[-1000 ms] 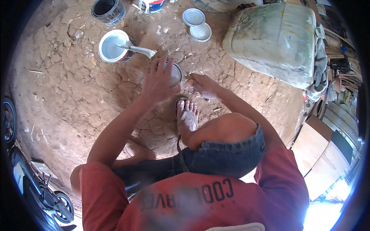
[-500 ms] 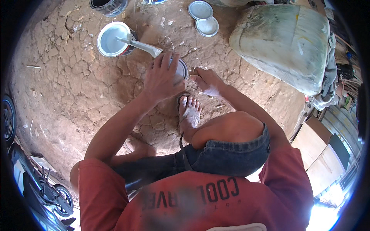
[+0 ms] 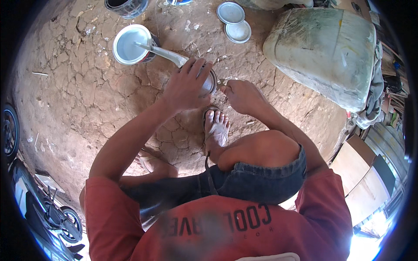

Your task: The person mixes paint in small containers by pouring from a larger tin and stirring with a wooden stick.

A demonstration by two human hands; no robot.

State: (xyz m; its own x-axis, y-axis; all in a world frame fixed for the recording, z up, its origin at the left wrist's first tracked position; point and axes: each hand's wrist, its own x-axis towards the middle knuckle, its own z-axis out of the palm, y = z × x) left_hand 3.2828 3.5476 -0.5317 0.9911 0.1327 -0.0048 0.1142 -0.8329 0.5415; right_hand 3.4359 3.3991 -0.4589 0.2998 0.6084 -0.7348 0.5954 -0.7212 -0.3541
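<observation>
My left hand point(image 3: 186, 87) lies over the top of a round lidded can point(image 3: 211, 81), its fingers spread across the lid and holding it. Just right of the can's rim is my right hand point(image 3: 244, 97), closed, with a thin dark tip showing between its fingers and the rim. What that tip belongs to is hidden. Up and left of my left hand stands an open paint can point(image 3: 132, 45) with pale paint inside. A paint-coated stick point(image 3: 163, 54) rests in it, its wide end reaching close to my left fingers.
Two round lids point(image 3: 230, 13) lie on the cracked earth floor beyond the can. A dark can point(image 3: 126, 8) stands at the far left. At right sits a big whitish plastic container point(image 3: 322, 54), with boards point(image 3: 359, 178) below it. A motorcycle point(image 3: 56, 213) is at lower left.
My right hand has rolled over so its back shows more, staying by the can's rim. My left hand remains on the can. The whole view has shifted slightly.
</observation>
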